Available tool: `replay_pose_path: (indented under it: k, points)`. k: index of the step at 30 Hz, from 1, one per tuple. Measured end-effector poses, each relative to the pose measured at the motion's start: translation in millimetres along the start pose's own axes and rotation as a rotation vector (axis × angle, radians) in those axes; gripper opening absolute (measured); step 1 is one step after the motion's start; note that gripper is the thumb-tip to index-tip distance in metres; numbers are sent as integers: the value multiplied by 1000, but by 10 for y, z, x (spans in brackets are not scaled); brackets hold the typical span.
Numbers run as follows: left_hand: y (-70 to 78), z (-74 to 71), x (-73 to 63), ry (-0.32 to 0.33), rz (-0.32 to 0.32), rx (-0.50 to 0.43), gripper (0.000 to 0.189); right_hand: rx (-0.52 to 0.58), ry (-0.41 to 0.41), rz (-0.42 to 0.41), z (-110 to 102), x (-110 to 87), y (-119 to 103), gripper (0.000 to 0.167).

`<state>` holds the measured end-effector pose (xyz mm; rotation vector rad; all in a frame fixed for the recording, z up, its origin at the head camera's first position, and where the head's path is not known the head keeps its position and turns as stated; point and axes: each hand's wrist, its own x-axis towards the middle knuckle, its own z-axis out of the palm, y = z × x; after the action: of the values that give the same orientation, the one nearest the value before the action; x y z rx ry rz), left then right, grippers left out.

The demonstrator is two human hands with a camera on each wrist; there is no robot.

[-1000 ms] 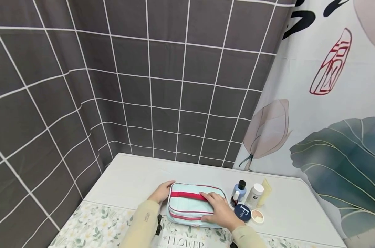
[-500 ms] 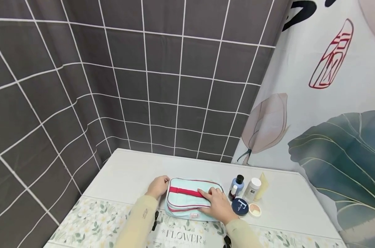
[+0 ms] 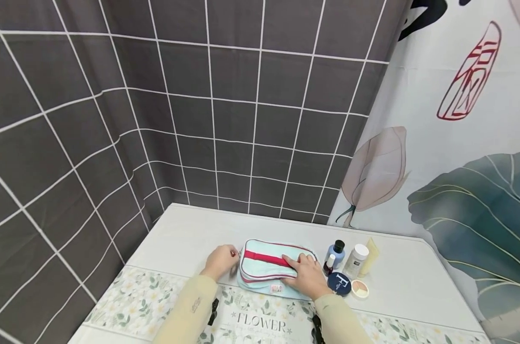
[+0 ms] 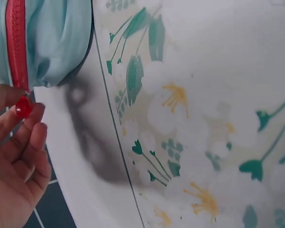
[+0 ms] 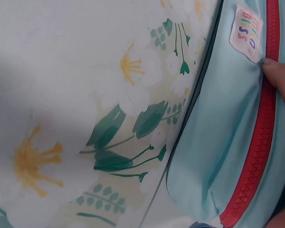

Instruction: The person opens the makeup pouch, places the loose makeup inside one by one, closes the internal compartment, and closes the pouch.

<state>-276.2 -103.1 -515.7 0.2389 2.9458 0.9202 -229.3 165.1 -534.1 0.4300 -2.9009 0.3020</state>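
Observation:
A light blue cosmetic bag (image 3: 253, 267) with red trim and a red strap lies at the front middle of the table. At its left end my left hand (image 3: 221, 261) pinches the red zipper pull (image 4: 23, 107) between thumb and fingers. The red zipper (image 4: 16, 45) runs up from that pull, its teeth joined where they show. My right hand (image 3: 308, 276) grips the bag's right part, fingers over the top and strap. Its thumb (image 5: 280, 78) presses on the front by the zipper, next to a small pink label (image 5: 247, 33).
Right of the bag stand a blue bottle (image 3: 337, 253) with a black cap, a nail polish bottle (image 3: 329, 265), a white-capped bottle (image 3: 356, 262) and a yellow tube (image 3: 371, 255). A navy round compact (image 3: 339, 284) and a small pan of powder (image 3: 360, 289) lie before them.
The left hand has gone from lying along the bag's left side to pinching the zipper pull. The bag has tilted so its front label shows more. The right hand keeps its hold.

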Motion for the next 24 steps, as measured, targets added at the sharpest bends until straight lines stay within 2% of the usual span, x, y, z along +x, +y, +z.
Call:
replay_pose_path:
  k: [5,15,20,24]
  points:
    - [-23,-29,-64,-37,46,6,9,-12,-10,16,-2,2,-2,65]
    - [-3,-120,-217,-161,96,-91,15,33,34,56,15,45,-32,63]
    - [45,-93,-296,-230,156,-172,21,8,33,52,43,63,8,64]
    - [124,-16,-364,-266,194,-210,17,18,33,35,37,57,13,64]
